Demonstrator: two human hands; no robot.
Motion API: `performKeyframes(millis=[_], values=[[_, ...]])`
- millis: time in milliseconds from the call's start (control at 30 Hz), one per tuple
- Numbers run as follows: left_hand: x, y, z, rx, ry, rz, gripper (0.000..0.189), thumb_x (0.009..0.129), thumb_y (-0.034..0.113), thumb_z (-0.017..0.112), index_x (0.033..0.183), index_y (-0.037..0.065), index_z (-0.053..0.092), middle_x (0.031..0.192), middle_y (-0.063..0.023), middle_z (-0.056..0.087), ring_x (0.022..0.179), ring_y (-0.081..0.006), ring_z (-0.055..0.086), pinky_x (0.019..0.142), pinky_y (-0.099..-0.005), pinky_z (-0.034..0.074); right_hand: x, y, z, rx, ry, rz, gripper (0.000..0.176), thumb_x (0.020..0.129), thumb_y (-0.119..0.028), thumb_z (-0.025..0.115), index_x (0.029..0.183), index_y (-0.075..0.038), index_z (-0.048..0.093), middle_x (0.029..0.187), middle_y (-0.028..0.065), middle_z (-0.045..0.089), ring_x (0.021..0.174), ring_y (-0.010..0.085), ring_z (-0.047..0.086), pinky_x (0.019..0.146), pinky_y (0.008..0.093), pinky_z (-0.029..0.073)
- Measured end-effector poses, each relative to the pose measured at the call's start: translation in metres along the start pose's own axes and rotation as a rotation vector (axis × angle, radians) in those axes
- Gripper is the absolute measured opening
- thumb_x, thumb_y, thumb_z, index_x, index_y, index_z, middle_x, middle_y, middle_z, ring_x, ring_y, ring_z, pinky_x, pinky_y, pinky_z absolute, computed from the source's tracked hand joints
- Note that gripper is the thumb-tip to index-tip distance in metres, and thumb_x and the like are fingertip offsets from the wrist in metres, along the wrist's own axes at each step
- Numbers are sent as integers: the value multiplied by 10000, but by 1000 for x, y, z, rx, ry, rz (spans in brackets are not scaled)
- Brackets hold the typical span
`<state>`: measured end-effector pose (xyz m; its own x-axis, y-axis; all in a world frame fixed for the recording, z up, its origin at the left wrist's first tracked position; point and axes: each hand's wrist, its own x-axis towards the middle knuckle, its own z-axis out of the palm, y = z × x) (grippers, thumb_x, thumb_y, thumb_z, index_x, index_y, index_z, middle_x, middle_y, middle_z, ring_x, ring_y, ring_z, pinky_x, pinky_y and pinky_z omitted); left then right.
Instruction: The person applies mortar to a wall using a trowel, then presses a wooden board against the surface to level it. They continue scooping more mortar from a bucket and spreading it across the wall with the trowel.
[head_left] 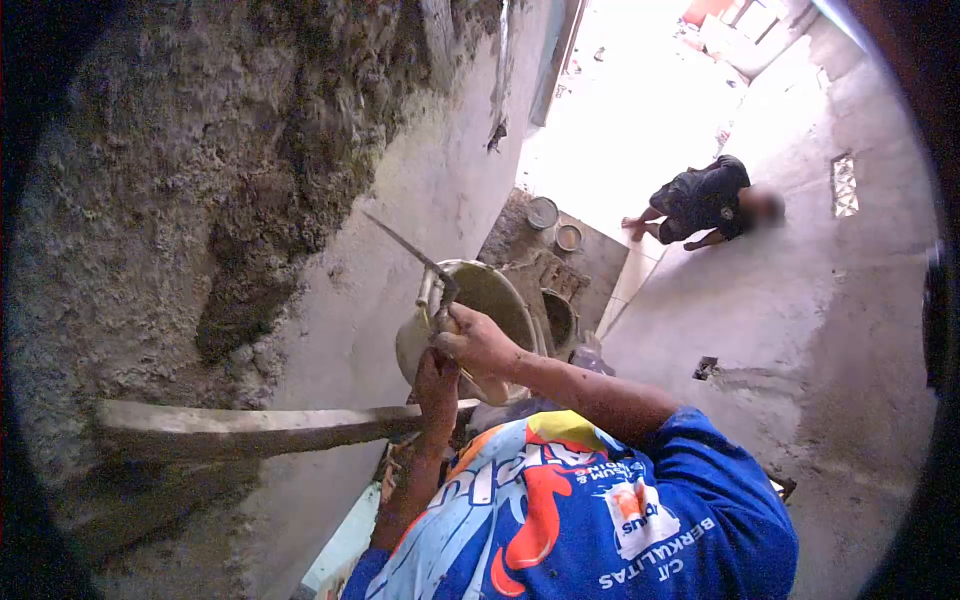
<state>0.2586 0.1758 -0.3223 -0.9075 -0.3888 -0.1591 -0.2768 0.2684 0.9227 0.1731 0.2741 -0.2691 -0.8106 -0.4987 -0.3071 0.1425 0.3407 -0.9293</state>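
A trowel, its thin blade seen nearly edge-on, points up and left toward the wall. My right hand is closed round its handle. Just below and to the left is my left hand, its fingers closed together near the handle's lower end and touching or almost touching my right hand; what they hold is hidden. Behind both hands stands a large pale bucket, partly covered by my forearm.
A rough, partly plastered wall rises at left. A wooden beam crosses below it. Beyond the large bucket are small buckets and a dark container. Another person in dark clothes is farther off, near the right wall.
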Motion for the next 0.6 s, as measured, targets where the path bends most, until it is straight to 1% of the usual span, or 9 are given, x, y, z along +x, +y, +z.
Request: performKeyframes(millis=[33, 133, 267, 300, 333, 367, 467, 533, 600], values=[[2, -3, 1, -153, -106, -94, 298, 857, 260, 531, 992, -4, 509, 881, -138, 562, 791, -261, 537, 720, -334, 420, -2, 1, -3, 158, 10, 39, 197, 775, -113, 538, 949, -26, 507, 787, 10, 531, 762, 105, 490, 685, 274, 436], [4, -4, 17, -116, -124, 22, 324, 846, 288, 543, 974, -7, 510, 823, -147, 571, 745, -270, 553, 684, -347, 431, 5, 12, -16, 306, -21, 142, 145, 782, -103, 527, 902, -40, 473, 771, 7, 488, 711, 93, 465, 605, 258, 426], [7, 9, 26, -160, -166, -19, 408, 802, 369, 580, 958, 3, 488, 753, -97, 538, 692, -189, 521, 651, -325, 431, 6, -2, -42, 406, 20, 248, 152, 779, -119, 544, 896, -44, 482, 764, 16, 493, 695, 124, 491, 605, 275, 433], [9, 9, 27, -167, -174, -32, 421, 791, 377, 588, 956, 5, 482, 755, -90, 533, 690, -178, 514, 651, -316, 429, 4, -2, -53, 219, 76, 14, 152, 785, -124, 541, 905, -51, 483, 777, 24, 504, 695, 132, 507, 602, 269, 438], [11, 9, 28, -174, -182, -45, 433, 780, 385, 596, 954, 7, 476, 757, -83, 529, 688, -166, 507, 652, -306, 427, 6, -2, -68, 237, 105, -10, 150, 791, -126, 538, 913, -57, 485, 785, 31, 513, 692, 136, 519, 591, 262, 442], [16, -2, 35, -300, -120, -62, 422, 786, 377, 590, 960, 12, 469, 781, -83, 523, 708, -161, 501, 657, -297, 422, 7, -2, -82, 255, 134, -34, 148, 797, -129, 534, 921, -64, 487, 794, 38, 521, 689, 140, 532, 580, 254, 446], [28, -33, 24, -435, -47, -167, 434, 806, 387, 574, 996, 19, 442, 836, -83, 506, 767, -151, 490, 670, -295, 414, 24, 3, -133, 584, 284, 202, 147, 812, -146, 540, 929, -71, 489, 772, 38, 517, 653, 123, 531, 509, 235, 449], [29, -98, 24, -239, 77, -146, 443, 819, 401, 557, 1034, 30, 445, 846, -85, 510, 767, -157, 499, 670, -311, 424, 41, 46, -167, 670, 316, 37, 200, 840, -255, 523, 862, -56, 517, 742, 46, 519, 643, 136, 512, 548, 263, 451], [12, -105, 9, -295, 159, -365, 407, 832, 385, 544, 1035, 40, 475, 852, -78, 524, 750, -171, 517, 671, -334, 436, 49, 40, -198, 780, 392, 148, 147, 806, -146, 558, 925, -83, 498, 766, 31, 490, 627, 118, 497, 540, 256, 446]])
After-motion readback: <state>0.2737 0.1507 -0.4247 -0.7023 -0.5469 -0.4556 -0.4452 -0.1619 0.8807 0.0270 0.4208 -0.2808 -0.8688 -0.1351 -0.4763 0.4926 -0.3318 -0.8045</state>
